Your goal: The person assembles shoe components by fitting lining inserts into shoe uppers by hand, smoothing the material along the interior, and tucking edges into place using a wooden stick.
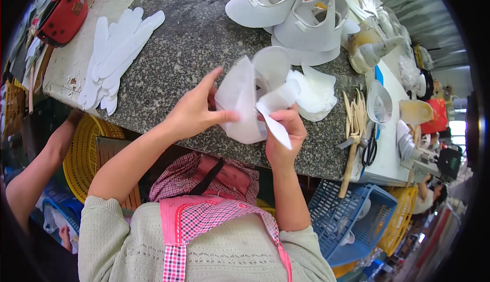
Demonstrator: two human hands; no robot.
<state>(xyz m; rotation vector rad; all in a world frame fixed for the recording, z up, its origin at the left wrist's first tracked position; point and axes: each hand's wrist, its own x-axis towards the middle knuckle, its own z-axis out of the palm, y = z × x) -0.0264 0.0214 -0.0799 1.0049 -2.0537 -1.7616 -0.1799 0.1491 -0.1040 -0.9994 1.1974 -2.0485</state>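
A white, translucent shoe upper (236,101) is held between my two hands above the near edge of the stone slab. My left hand (196,106) grips its left side, thumb pressed on the outside and index finger pointing up; the other fingers are partly hidden behind it. With bent fingers, my right hand (287,131) pinches the right part of the upper, where a pointed white flap hangs over the fingers. Just beyond my right hand lies a crumpled pile of white pieces (315,94). Several finished-looking white shoe uppers (309,32) stand at the far right of the slab.
Flat white strips (115,57) lie fanned out at the left of the speckled stone slab (178,32). To the right are a bundle of pointed wooden sticks (353,116), a wooden-handled brush (347,172), black scissors (370,149) and a glue-stained bottle (372,50). Below stand blue (352,226) and yellow (81,154) baskets.
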